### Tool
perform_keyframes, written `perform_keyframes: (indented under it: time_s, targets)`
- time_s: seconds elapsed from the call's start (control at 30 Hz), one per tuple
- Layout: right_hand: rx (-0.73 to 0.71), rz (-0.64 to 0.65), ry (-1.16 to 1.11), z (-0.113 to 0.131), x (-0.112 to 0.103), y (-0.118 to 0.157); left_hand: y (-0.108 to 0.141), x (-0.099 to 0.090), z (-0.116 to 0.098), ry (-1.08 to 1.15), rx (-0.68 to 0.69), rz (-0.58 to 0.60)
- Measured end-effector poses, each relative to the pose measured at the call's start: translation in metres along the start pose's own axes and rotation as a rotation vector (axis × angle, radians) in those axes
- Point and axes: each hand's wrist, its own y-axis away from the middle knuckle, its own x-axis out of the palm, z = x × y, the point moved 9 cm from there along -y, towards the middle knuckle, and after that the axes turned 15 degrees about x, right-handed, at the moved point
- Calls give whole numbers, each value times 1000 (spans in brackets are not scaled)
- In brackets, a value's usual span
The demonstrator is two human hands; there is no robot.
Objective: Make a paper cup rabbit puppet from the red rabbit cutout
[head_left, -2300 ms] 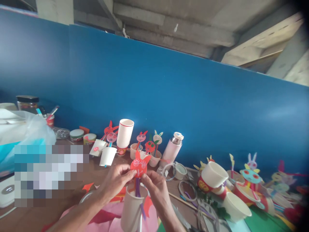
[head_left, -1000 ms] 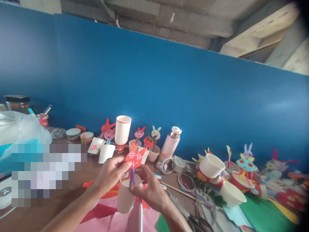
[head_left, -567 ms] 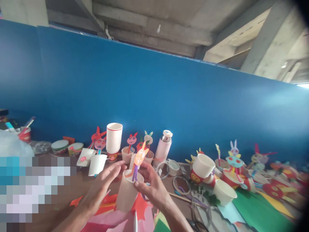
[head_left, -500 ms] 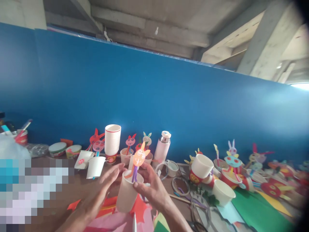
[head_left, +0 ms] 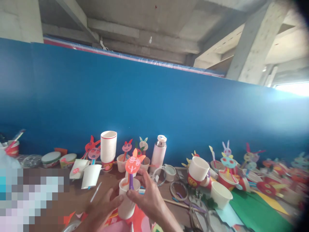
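A white paper cup [head_left: 126, 206] stands tilted slightly in front of me, over red and pink paper. An orange paper rabbit head [head_left: 134, 164] with drawn eyes and mouth rises from it on a purple stem [head_left: 131, 181]. My right hand [head_left: 151, 193] grips the cup's right side, thumb at the front near the rim and fingers behind. My left hand [head_left: 105, 206] is curled against the left side of the same cup, its fingertips at the cup wall.
Behind stand a stack of paper cups [head_left: 108, 146], a pink thermos [head_left: 158, 154] and several rabbit-figure cups. White cups [head_left: 91, 176] lie tipped at left. On the right are more cups [head_left: 221, 194], tape rolls [head_left: 178, 190] and green paper [head_left: 256, 209]. A blue partition [head_left: 145, 103] bounds the back.
My left hand, held apart from the cup before, has come in against its side. My right hand keeps its hold. The view has tilted up slightly and shifted right.
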Motion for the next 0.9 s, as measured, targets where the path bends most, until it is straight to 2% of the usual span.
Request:
perform_keyframes:
  time_s: [0.17, 0.3, 0.5, 0.77, 0.9]
  targets:
    - [15, 8, 99, -2, 5, 1, -2, 6, 2, 10, 32, 75]
    - [16, 5, 85, -2, 6, 1, 0, 3, 3, -15, 21, 36]
    - [4, 22, 78, -4, 4, 0, 5, -3, 8, 17, 9, 52]
    - [63, 71, -206, -8, -4, -10, 13, 4, 1, 35, -44, 22]
    - [86, 101, -323, -9, -3, -14, 12, -1, 5, -8, -42, 7]
